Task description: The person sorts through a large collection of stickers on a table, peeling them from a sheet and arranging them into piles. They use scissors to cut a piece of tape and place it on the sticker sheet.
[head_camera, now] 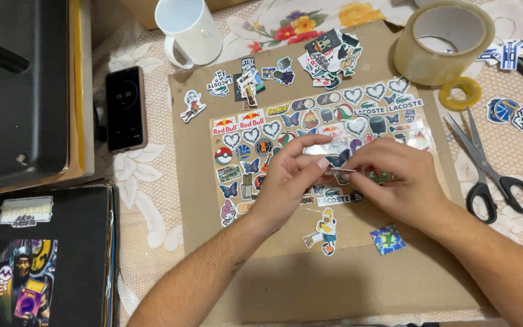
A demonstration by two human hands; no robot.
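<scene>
Single head view, looking steeply down, close over table (152, 200)

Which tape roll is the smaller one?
The yellow roll, lying flat beside the scissors. The big clear roll behind it is far wider and taller.

Craft surface under a floral cloth, seen from above

A cream lace tablecloth (146, 200) with embroidered flowers covers the surface, and a brown cardboard sheet (310, 284) lies flat across its middle. A black machine (19, 91) stands at the left edge, with a black folder (43, 260) in front of it. Even, warm indoor light falls from above, leaving only soft shadows. No wall, floor or window shows.
</scene>
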